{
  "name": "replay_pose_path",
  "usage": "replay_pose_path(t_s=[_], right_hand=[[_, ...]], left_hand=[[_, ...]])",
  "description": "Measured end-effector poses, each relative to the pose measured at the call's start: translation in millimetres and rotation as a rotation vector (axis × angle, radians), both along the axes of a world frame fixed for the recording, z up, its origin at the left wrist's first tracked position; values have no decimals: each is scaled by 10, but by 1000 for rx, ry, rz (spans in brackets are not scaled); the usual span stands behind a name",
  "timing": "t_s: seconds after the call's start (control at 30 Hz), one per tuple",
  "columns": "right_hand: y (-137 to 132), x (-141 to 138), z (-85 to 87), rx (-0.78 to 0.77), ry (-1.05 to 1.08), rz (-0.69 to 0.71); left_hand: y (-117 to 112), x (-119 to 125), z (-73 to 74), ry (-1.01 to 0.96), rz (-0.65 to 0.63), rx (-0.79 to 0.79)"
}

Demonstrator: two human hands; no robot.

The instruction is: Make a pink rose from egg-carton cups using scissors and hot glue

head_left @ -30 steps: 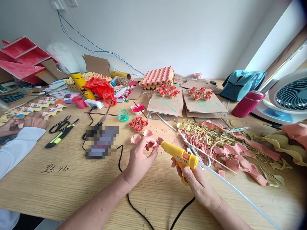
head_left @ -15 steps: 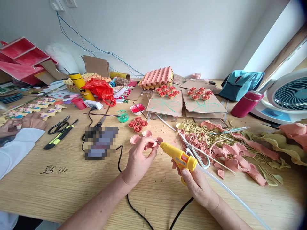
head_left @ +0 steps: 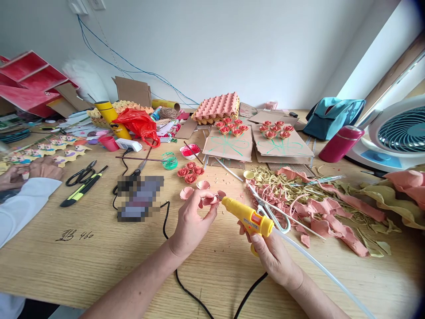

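My left hand (head_left: 195, 217) pinches a pink egg-carton petal cup (head_left: 210, 200) between thumb and fingers. Wrapped in my right hand (head_left: 270, 252) is a yellow hot glue gun (head_left: 247, 215), its nozzle pointing left at the cup; a long clear glue stick (head_left: 318, 263) runs out of its rear. Whether the tip touches the cup I cannot tell. Beyond my left hand lie pink petal cups (head_left: 187, 193) and several finished red paper roses (head_left: 190, 172). White-handled scissors (head_left: 265, 208) rest just past the glue gun, against the scraps.
Pink and yellow carton scraps (head_left: 332, 208) spread to the right. Cardboard sheets (head_left: 229, 148) bearing roses stand behind. A black cord (head_left: 181, 279) loops under my forearms. To the left are a utility knife (head_left: 84, 186), black scissors (head_left: 81, 173) and another person's hands (head_left: 44, 170).
Almost nothing differs. Both hands, the petal cup and the glue gun hold the same places, with only a very slight shift of the view.
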State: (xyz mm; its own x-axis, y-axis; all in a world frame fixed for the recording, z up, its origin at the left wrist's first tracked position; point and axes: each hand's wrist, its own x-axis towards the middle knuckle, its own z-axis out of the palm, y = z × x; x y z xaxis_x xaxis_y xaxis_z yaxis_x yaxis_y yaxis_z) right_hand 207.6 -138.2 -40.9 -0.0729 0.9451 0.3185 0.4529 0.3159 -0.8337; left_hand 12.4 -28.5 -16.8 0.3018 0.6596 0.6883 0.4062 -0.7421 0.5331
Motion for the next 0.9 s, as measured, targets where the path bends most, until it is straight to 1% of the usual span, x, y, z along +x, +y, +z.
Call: replay_pose_path(t_s=[0.23, 0.4, 0.63, 0.9], right_hand=[[0, 8, -12, 11, -21, -18], [-6, 0, 8, 24, -10, -14], [-11, 11, -36, 34, -14, -9], [0, 7, -14, 37, -15, -4]], left_hand=[[5, 3, 2, 6, 14, 41], [1, 13, 5, -12, -20, 15], [2, 7, -4, -12, -8, 16], [5, 4, -26, -12, 1, 17]])
